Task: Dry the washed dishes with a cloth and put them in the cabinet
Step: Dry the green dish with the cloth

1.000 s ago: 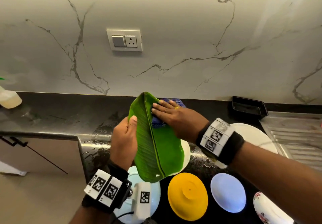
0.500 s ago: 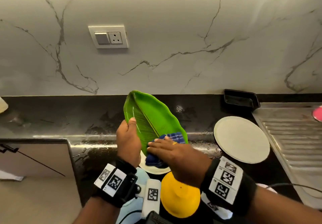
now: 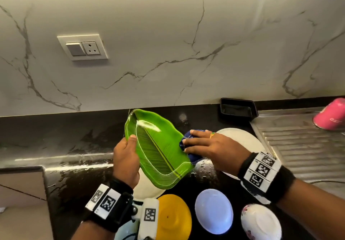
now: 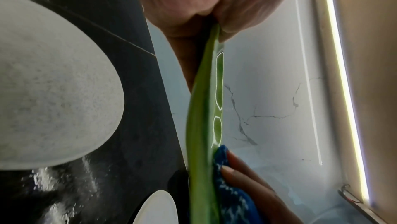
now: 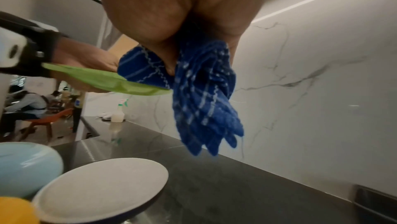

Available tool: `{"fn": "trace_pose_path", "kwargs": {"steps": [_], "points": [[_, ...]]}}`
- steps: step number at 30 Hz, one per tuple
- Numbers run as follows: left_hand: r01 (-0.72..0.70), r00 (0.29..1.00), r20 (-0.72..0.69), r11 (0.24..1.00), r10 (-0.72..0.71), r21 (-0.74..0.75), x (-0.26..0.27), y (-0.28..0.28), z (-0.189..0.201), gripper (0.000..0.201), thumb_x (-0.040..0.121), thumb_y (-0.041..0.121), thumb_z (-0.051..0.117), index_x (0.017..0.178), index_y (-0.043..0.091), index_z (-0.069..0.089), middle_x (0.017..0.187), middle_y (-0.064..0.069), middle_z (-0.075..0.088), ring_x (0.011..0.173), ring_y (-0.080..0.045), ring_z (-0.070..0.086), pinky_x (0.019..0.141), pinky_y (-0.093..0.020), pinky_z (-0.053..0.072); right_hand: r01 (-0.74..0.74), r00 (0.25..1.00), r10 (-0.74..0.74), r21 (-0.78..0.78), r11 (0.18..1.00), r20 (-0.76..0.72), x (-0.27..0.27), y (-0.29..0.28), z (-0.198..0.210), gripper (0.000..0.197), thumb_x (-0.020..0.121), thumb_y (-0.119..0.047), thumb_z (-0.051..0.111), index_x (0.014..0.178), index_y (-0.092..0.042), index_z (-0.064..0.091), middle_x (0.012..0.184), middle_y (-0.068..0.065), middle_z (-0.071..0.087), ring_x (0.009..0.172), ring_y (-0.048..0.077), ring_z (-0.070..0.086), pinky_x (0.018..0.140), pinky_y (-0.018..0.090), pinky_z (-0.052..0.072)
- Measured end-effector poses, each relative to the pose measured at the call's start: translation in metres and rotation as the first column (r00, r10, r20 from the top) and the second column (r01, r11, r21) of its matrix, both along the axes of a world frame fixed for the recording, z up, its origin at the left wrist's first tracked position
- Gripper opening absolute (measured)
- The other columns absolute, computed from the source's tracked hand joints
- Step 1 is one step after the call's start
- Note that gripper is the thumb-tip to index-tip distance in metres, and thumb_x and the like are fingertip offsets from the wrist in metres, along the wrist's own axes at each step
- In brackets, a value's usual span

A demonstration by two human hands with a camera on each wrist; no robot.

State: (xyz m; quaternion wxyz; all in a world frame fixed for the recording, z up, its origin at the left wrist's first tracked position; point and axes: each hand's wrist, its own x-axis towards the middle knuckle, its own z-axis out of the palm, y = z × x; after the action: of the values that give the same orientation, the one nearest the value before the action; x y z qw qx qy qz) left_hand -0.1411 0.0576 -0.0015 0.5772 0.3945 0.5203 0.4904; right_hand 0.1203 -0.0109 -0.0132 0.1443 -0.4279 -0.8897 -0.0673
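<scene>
**Wiping the leaf plate, edge pass**

Head view: my left hand holds the plate up off the surface, thumb on the rim, fingers curled behind. My right hand has its fingers bunched round the cloth at the plate's right edge. I'd say the step is drying that rim; best to keep the left grip firm, wrap the cloth over both faces and run it along the whole edge. No cabinet in sight here. The surface is dark, glossy and wet, with a yellow bowl, a white bowl and a white plate waiting; drainboard to the right, marble wall behind.

Left wrist: the plate is edge-on, pinched at the top, cloth pressed against its lower face.

Right wrist: loose cloth hangs below my fingers, so watch it doesn't drag over the wet surface. People sit at a table far off in the room.
</scene>
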Motion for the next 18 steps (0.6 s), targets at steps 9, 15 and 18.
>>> {"fn": "trace_pose_path", "kwargs": {"steps": [9,15,18], "points": [[0.072,0.997,-0.035,0.997,-0.072,-0.008,0.042,-0.004,-0.027,0.032,0.108,0.019,0.045,0.096,0.001,0.069,0.100,-0.032,0.070,0.085,-0.035,0.067,0.086,-0.055,0.053,0.429,0.694,-0.617,-0.475,0.768,-0.370,0.105,0.044,-0.022,0.047,0.088,-0.011,0.047,0.127,-0.031,0.063,0.114,-0.001,0.071,0.103,0.017,0.067,0.090,0.029,0.050],[0.045,0.998,-0.039,0.997,-0.048,-0.060,0.051,-0.007,-0.040,0.031,0.108,0.020,0.044,0.107,0.004,0.071,0.103,-0.021,0.075,0.101,-0.039,0.070,0.097,-0.056,0.052,0.669,0.631,-0.771,-0.443,0.597,-0.087,0.190,0.106,-0.024,0.055,0.089,0.000,0.049,0.129,-0.035,0.064,0.124,0.007,0.068,0.099,0.033,0.067,0.086,0.034,0.051],[0.025,0.999,-0.031,0.996,-0.028,-0.085,0.053,-0.010,-0.040,0.031,0.107,0.020,0.044,0.108,0.001,0.070,0.104,-0.023,0.075,0.103,-0.041,0.069,0.097,-0.057,0.052,0.714,0.624,-0.781,-0.406,0.570,0.001,0.220,0.127,-0.037,0.052,0.090,-0.003,0.050,0.129,-0.035,0.064,0.127,0.009,0.067,0.104,0.036,0.065,0.088,0.037,0.051]]}}
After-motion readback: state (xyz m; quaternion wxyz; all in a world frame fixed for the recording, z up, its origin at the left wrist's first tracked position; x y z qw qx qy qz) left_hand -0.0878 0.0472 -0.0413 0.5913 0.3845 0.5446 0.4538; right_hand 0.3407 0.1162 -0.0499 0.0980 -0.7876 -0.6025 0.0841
